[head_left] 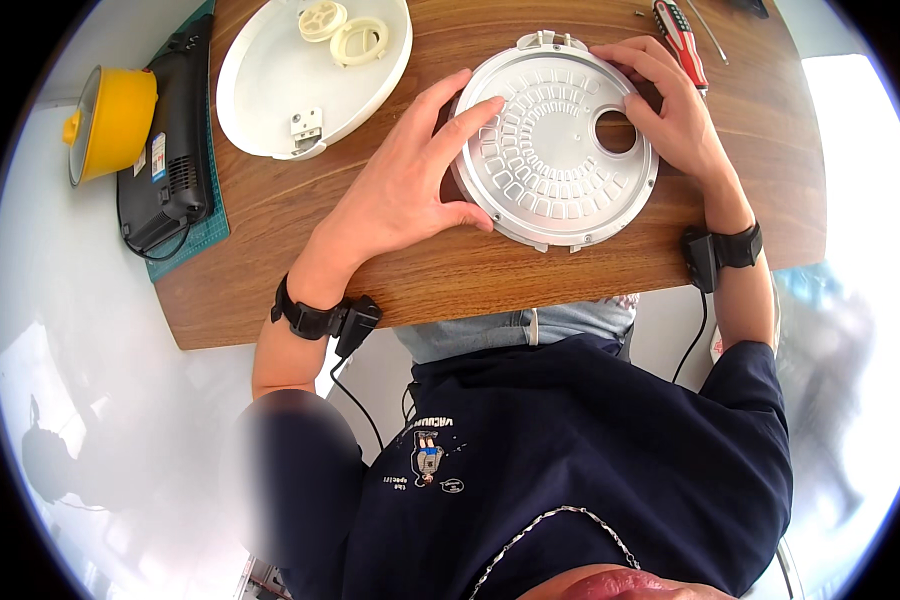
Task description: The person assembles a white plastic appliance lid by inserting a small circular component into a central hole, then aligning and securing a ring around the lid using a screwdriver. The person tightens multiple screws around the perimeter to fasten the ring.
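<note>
The round metal disc [545,150] is between the two hands, over the wooden table [270,250] near its front edge, the ribbed face up; whether it rests flat or is slightly raised, I cannot tell; the left hand [395,190] has a wide grip on its left side, thumb at the lower rim and forefinger reaching onto the face; the right hand [675,120] holds the upper right rim more narrowly, thumb beside the round hole and fingers curled over the edge, their tips partly hidden; as for progress, the disc and the white shell [255,80] are apart, the shell lying well to the left with a small metal bracket [307,125] at its near edge; two cream plastic rings [360,42] lie loose inside it; a hinge-like fitting [550,41] is on the disc's far rim; the red-and-black screwdriver [679,45] lies beyond the right hand, in neither grip; the work seems partway along, with handling of the disc in hand and the shell and rings not joined to it; whether every rim screw is in, I cannot tell
</note>
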A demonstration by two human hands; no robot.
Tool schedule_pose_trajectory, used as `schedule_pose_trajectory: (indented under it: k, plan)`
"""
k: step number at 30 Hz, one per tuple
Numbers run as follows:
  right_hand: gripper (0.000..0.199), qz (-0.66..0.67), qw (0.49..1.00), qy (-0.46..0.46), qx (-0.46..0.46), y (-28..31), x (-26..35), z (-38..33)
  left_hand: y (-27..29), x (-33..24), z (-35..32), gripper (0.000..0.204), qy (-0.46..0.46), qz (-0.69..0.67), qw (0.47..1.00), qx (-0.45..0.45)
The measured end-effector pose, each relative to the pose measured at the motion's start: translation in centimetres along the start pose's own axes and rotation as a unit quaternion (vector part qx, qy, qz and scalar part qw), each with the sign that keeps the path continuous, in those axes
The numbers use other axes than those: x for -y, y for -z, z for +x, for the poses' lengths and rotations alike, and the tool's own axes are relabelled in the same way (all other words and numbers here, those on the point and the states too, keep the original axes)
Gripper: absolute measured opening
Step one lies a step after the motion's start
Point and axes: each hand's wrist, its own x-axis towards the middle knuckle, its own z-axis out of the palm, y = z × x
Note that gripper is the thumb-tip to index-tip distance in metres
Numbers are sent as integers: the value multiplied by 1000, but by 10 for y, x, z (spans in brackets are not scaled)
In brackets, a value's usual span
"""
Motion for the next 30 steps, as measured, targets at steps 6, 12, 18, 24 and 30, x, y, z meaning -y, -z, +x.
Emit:
schedule_pose_trajectory:
  k: [6, 12, 18, 24, 30]
  plan:
    - [30, -19, 1000, -7, -16, -1, -12, -2, 0, -2, -1, 110, -3, 15, 1000, 10]
    - [27, -17, 999, -14, -23, -3, -14, -2, -2, 2, -1, 115, -11, 21, 1000, 4]
    - [24, -14, 999, -15, -32, -3, -14, -2, -1, 0, -1, 115, -7, 24, 1000, 4]
    - [19, -9, 998, -42, -41, -4, -16, -3, -1, -2, 0, 113, -27, 35, 999, 5]
    - [8, -27, 997, -14, -67, -6, -11, -2, -4, -8, 1, 116, -42, 57, 997, -15]
